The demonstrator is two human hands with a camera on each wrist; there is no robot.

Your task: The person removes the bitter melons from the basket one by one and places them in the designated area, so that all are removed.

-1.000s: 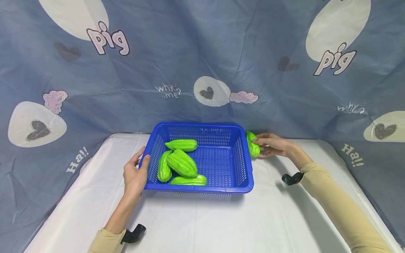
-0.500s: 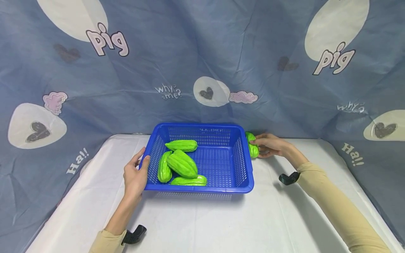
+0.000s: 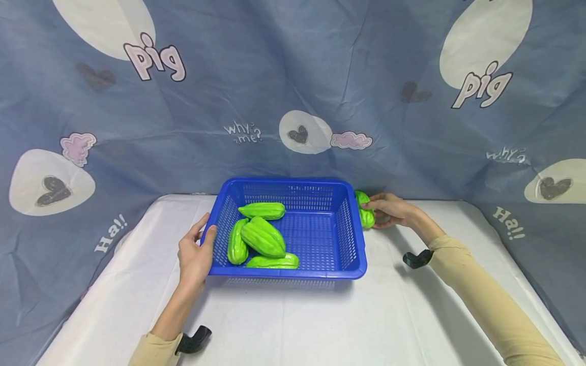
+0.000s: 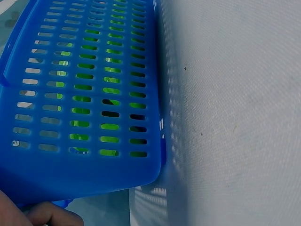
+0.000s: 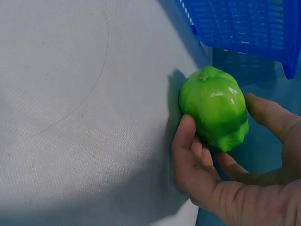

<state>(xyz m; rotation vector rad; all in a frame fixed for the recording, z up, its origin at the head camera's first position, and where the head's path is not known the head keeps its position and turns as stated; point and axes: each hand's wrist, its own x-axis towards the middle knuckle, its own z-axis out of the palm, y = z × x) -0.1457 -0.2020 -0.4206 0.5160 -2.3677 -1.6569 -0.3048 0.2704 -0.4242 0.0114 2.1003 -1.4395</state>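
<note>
A blue plastic basket (image 3: pixel 348 231) with slotted walls stands on the white cloth. My left hand (image 3: pixel 194 254) grips its left end, thumb at the rim and fingers outside; in the left wrist view only the fingers (image 4: pixel 51 214) show at a lower corner. Right of the basket, my right hand (image 3: pixel 391 209) holds a bright green ribbed gourd (image 3: pixel 366 211), chayote-like, partly hidden behind the rim. In the right wrist view, thumb and fingers lie round this gourd (image 5: pixel 214 106), low over the cloth. Several similar gourds (image 3: pixel 263 236) lie in the basket's left half, one atop others.
White cloth (image 3: pixel 293 325) covers the table in front of the basket. Close behind rises a blue-grey printed curtain (image 3: pixel 256 91), which also hangs at both sides. A black device (image 3: pixel 194 340) sits at the left wrist, another black device (image 3: pixel 417 259) at the right.
My right hand has shifted slightly left with the green gourd, bringing it nearer the basket's right side. My left hand and the basket stay put.
</note>
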